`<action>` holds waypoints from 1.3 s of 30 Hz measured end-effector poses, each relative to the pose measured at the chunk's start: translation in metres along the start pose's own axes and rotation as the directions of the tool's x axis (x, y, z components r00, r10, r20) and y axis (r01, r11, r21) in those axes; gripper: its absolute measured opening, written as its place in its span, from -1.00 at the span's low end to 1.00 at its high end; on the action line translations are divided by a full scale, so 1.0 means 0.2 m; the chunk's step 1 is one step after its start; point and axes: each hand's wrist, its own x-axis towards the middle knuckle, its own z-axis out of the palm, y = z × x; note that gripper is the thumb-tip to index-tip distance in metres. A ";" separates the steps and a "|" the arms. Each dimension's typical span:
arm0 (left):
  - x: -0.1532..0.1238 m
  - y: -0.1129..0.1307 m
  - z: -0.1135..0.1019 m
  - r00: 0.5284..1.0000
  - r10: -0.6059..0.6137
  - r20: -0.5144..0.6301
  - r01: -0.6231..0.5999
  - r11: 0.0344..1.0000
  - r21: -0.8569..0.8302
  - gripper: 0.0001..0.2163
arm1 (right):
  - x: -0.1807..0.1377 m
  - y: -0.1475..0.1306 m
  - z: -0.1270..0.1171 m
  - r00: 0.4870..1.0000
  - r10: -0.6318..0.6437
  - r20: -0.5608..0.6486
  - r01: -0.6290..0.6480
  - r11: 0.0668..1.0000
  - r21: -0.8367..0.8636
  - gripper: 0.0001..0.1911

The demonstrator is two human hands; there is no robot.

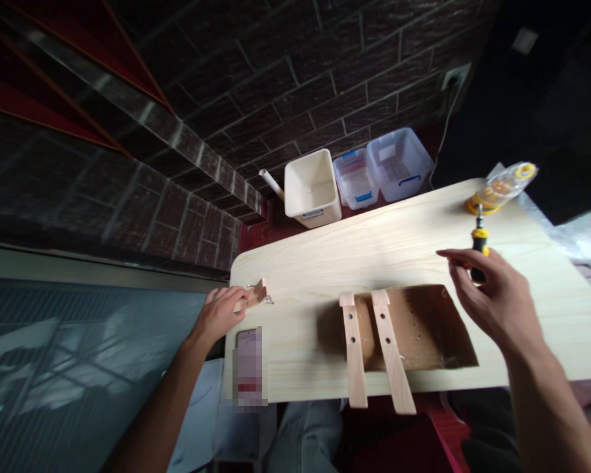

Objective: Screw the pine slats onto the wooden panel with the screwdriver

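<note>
At the table's left end, my left hand [222, 313] has its fingers closed over a small wooden piece [261, 289]. Thin metal screws stick out beside that piece, and my fingers partly cover it. On the right, my right hand [497, 299] holds a yellow-and-black screwdriver [479, 242], its metal shaft pointing away from me. Between my hands a brown cardboard box [431, 325] lies near the front edge. Two pale wooden strips [357, 368], each with two dark holes and a rounded block at its far end, lie across its left part.
A phone with a blurred screen [249, 361] lies at the front left of the wooden table [295, 269]. A clear bottle with yellow parts [502, 187] stands at the back right. Beyond the table are a cream bin [312, 184], clear plastic boxes [398, 164] and a brick wall [295, 85].
</note>
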 end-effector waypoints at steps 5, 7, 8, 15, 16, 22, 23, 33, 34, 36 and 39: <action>-0.05 -0.04 0.01 0.999 0.039 0.017 -0.039 0.999 -0.019 -0.74 | 0.00 0.00 0.00 1.000 0.000 -0.002 0.000 1.000 0.001 -0.72; -0.08 -0.05 0.01 0.999 0.045 0.024 -0.044 0.999 -0.022 -0.73 | 0.00 0.00 -0.01 1.000 -0.006 0.001 0.006 1.000 0.007 -0.71; -0.09 -0.05 0.02 0.999 0.045 0.026 -0.045 0.999 -0.023 -0.73 | 0.00 0.00 -0.01 1.000 -0.010 0.003 0.010 1.000 0.010 -0.71; -0.10 -0.02 -0.02 0.999 0.043 0.020 -0.043 0.999 -0.028 -0.64 | 0.00 0.00 0.00 1.000 -0.026 0.006 0.026 1.000 0.006 -0.71; -0.07 -0.03 -0.04 0.999 0.036 0.012 -0.035 0.999 -0.039 -0.64 | 0.00 0.00 0.00 1.000 -0.024 0.002 0.024 1.000 0.007 -0.71; 0.20 -0.10 -0.10 0.998 -0.008 0.068 0.015 0.994 -0.104 -0.71 | 0.01 0.00 0.00 1.000 -0.012 -0.008 0.012 1.000 -0.006 -0.71; 0.25 -0.11 -0.10 0.995 -0.009 0.096 0.019 0.994 -0.103 -0.72 | 0.01 0.00 -0.01 1.000 -0.007 -0.007 0.007 1.000 -0.007 -0.71; 0.36 -0.04 -0.02 0.983 -0.109 0.145 0.117 0.992 -0.054 -0.80 | 0.01 0.02 -0.04 0.999 0.047 -0.017 -0.048 0.999 -0.006 -0.72; 0.37 -0.03 -0.03 0.984 -0.123 0.127 0.131 0.990 -0.060 -0.79 | 0.01 0.02 -0.03 0.999 0.035 -0.026 -0.035 0.999 0.001 -0.73; 0.38 -0.01 -0.05 0.985 -0.152 0.076 0.158 0.984 -0.079 -0.77 | 0.01 0.02 -0.03 0.999 0.002 -0.034 -0.001 1.000 0.017 -0.73; 0.41 0.04 -0.13 0.985 -0.170 -0.040 0.164 0.979 -0.125 -0.78 | 0.01 0.01 -0.03 0.999 -0.018 -0.033 0.019 0.999 0.037 -0.73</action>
